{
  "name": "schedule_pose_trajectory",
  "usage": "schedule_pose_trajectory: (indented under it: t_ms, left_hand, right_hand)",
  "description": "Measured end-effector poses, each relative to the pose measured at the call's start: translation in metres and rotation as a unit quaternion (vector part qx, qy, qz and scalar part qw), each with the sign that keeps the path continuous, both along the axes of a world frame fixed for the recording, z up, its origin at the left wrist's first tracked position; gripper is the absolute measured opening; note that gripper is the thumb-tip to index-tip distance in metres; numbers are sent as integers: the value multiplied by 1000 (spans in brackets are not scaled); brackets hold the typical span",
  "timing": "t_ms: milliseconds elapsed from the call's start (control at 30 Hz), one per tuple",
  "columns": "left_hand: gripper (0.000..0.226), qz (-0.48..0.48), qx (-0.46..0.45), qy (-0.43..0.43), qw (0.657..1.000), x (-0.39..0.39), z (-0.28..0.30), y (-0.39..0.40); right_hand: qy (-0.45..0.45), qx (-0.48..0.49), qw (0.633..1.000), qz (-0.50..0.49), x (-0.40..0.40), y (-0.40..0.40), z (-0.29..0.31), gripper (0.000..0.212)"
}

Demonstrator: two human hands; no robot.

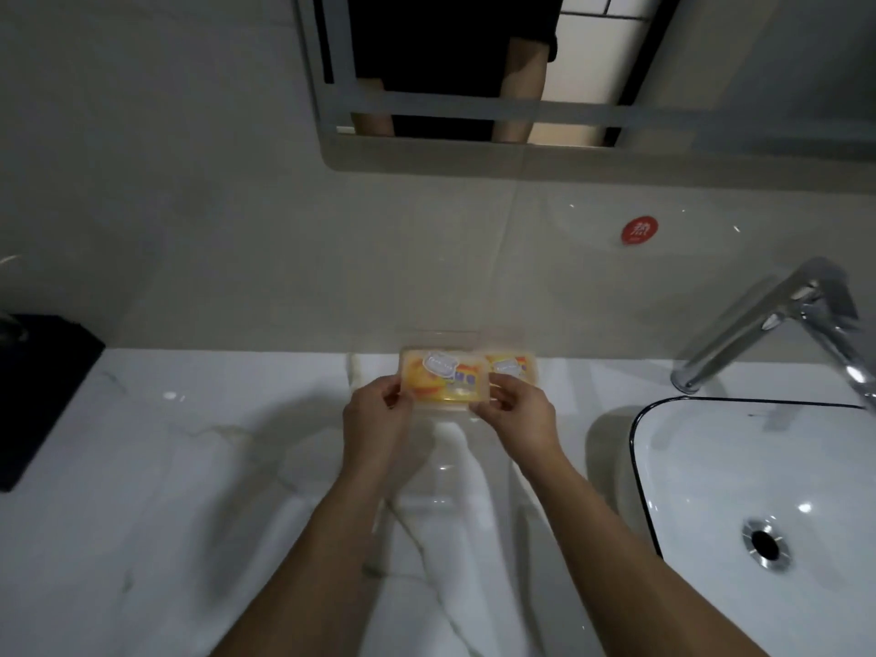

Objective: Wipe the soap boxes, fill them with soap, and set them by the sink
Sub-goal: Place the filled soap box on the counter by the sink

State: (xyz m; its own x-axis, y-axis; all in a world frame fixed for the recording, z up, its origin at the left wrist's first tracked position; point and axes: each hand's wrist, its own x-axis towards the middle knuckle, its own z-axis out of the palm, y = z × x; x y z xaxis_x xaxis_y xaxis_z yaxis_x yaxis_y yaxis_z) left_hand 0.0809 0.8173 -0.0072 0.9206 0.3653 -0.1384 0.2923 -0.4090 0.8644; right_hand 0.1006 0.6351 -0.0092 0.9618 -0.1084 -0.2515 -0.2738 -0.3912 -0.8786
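A clear soap box with a yellow wrapped soap (pixel 443 382) inside is held above the white marble counter (pixel 189 467), near the back wall. My left hand (pixel 377 419) grips its left end and my right hand (pixel 514 414) grips its right front corner. A second soap box with yellow soap (pixel 514 365) stands right behind it against the wall, partly hidden. A white cloth (pixel 455 467) lies on the counter under my hands. The white sink (pixel 758 490) sits at the right.
A chrome faucet (pixel 768 324) reaches over the sink from the back right. A black box (pixel 38 386) stands on the counter's left edge. A mirror (pixel 474 73) hangs on the wall above, with a round red sticker (pixel 639 230) below it.
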Motion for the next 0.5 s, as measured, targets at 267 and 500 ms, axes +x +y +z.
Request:
schedule_pose_trajectory:
  t_ms: [267, 500]
  left_hand:
    - [29, 5, 25, -19, 999, 53, -26, 6]
    - [47, -27, 52, 39, 998, 84, -48, 5]
  right_hand:
    - [43, -16, 999, 15, 64, 18, -29, 53]
    - [4, -155, 985, 81, 87, 20, -40, 44]
